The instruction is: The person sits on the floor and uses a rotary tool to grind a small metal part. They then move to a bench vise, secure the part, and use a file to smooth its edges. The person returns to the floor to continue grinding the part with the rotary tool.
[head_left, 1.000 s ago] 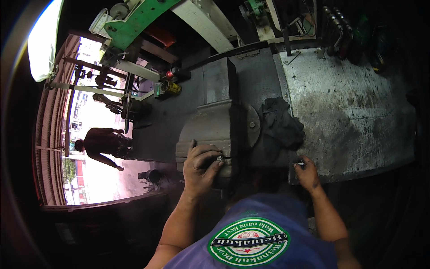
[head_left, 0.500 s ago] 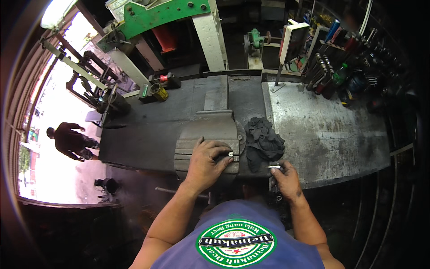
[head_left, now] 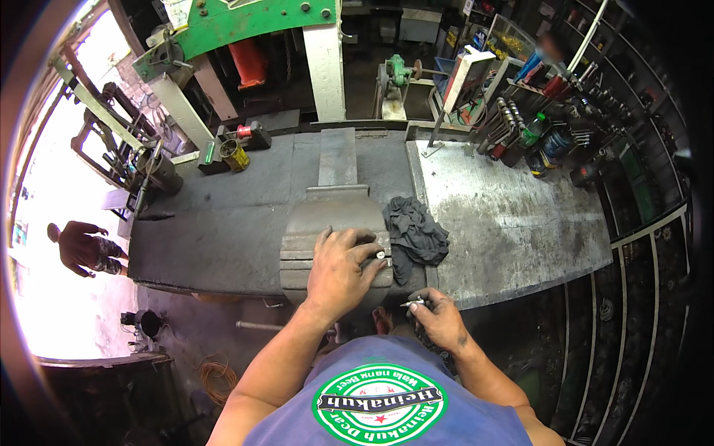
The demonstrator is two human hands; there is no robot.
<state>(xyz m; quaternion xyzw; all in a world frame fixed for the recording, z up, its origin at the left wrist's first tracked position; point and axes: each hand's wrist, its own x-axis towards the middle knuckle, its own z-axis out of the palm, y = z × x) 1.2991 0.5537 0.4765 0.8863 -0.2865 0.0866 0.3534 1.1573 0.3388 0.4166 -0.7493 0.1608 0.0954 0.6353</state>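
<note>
Part [head_left: 380, 255] pinched in our left hand [head_left: 343, 266], our right hand [head_left: 439, 320] has brought its gripped tool [head_left: 413, 302] nearer, seemingly within reach.

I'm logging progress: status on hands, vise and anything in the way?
Left hand on vise, at small bright piece. Right hand holds slim pointed tool, apart from vise. Dark cloth close beside vise.

Yellow can [head_left: 236, 157], green bottle [head_left: 532, 134]
</note>
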